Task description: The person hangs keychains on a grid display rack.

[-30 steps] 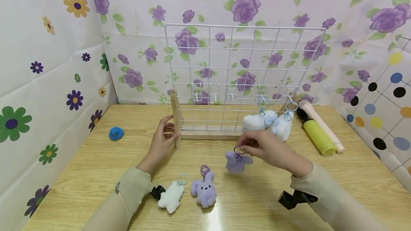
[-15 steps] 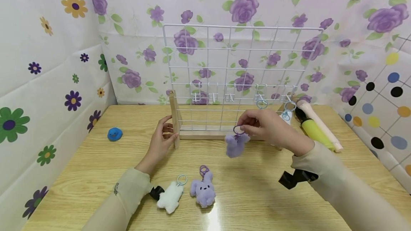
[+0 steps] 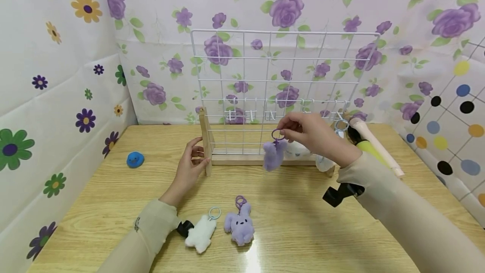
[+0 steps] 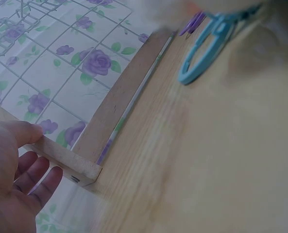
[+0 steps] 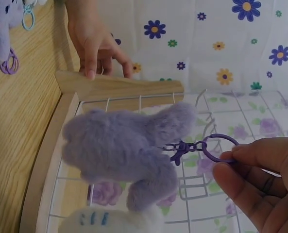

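Observation:
My right hand (image 3: pixel 312 136) pinches the purple ring of a fluffy lilac plush keychain (image 3: pixel 273 155); in the right wrist view the plush (image 5: pixel 119 145) dangles by a short chain, its back to the camera. It hangs in front of a white wire grid rack with several white hooks (image 3: pixel 250 116). My left hand (image 3: pixel 191 161) holds the rack's left wooden stand (image 3: pixel 206 142), thumb on one side and fingers on the other. Two white plush keychains hang at the rack's right: one (image 3: pixel 297 150) partly behind my right hand, the other (image 3: pixel 323 162) partly behind my wrist.
On the table's near side lie a white plush keychain (image 3: pixel 201 233) with a blue ring and a lilac one (image 3: pixel 241 224) with a face. Far left sits a small blue figure (image 3: pixel 135 159). Right of the rack lie a yellow-green cylinder (image 3: pixel 374 151) and a pale pink tube (image 3: pixel 380 148).
My right hand has risen from above the table toward the rack's hooks, lifting the lilac plush keychain by its ring. My left hand has stayed on the wooden stand.

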{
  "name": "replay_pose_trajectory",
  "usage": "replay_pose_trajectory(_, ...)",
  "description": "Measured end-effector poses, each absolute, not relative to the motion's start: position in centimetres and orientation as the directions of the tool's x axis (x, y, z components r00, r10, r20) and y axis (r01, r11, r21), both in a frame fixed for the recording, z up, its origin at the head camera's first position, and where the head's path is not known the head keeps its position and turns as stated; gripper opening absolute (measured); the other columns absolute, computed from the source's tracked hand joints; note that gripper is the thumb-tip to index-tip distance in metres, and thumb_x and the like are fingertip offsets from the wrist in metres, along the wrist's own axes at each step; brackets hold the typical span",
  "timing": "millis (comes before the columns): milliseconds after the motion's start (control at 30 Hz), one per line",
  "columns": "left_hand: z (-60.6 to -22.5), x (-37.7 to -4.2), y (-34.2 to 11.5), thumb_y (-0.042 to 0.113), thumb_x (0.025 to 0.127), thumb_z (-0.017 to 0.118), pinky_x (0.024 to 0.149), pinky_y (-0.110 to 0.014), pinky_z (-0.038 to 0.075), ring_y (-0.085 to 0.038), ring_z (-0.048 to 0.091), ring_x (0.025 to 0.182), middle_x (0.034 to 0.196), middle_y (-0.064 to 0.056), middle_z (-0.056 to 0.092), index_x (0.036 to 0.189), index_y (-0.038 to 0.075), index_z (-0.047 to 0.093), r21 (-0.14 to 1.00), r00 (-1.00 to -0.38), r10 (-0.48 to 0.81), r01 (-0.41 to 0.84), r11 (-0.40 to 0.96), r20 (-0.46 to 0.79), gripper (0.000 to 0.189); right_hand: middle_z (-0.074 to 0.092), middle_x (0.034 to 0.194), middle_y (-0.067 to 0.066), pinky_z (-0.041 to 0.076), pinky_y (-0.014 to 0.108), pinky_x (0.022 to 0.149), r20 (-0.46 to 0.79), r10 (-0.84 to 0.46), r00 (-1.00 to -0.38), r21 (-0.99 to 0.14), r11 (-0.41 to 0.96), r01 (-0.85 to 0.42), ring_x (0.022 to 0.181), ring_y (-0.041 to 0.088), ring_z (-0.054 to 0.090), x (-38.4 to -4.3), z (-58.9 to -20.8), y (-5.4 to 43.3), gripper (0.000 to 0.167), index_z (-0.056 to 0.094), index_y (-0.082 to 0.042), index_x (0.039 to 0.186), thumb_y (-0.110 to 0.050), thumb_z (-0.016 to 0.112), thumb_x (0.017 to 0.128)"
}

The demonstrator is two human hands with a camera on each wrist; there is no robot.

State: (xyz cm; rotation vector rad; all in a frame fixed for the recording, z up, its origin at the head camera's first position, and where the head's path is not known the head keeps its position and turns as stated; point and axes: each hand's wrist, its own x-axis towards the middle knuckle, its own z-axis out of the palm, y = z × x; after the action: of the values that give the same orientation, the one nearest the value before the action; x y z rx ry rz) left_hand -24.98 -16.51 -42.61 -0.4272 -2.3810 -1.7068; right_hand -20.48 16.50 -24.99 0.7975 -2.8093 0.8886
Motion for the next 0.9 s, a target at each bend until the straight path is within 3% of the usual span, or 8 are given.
replay_pose_trajectory(267,-42.6,-25.1,-16.6,0.000,0.090,0.063,0.083,-0.023,0.049,-0.026,0.053,0.102,0.119,-0.018,0.051,0.146,0.013,0.032,0.891,-0.941,0.125,0.338,0.302,0.315,0.065,0.071,0.096,0.012,0.056,0.036,0.077,0.266,-0.399,-0.877,-0.516,0.710,-0.479,0.083,0.020,0.068,-21.7,-24.5,16.4,0.013,0.066,-0.005,0.106,-0.010,0.058,0.096)
replay_pose_trajectory(633,-42.7,-25.1,-16.5,-0.001,0.090,0.063,0.081,-0.020,0.049,-0.020,0.052,0.100,0.119,-0.019,0.052,0.145,0.012,0.032,0.886,-0.937,0.121,0.349,0.305,0.327,0.065,0.070,0.099,0.013,0.056,0.035,0.078,0.227,-0.364,-0.903,-0.513,0.744,-0.429,0.084,0.021,0.068,-23.1,-24.2,15.7,0.013,0.065,-0.005,0.106,-0.009,0.058,0.096)
replay_pose_trajectory(900,-42.8,-25.1,-16.5,-0.001,0.090,0.063,0.082,-0.020,0.049,-0.026,0.053,0.103,0.119,-0.020,0.051,0.145,0.011,0.032,0.885,-0.937,0.123,0.348,0.309,0.326,0.065,0.070,0.097,0.013,0.056,0.035,0.076,0.215,-0.351,-0.911,-0.497,0.764,-0.412,0.082,0.023,0.068,-23.8,-24.7,15.3,0.014,0.064,-0.003,0.106,-0.008,0.057,0.096)
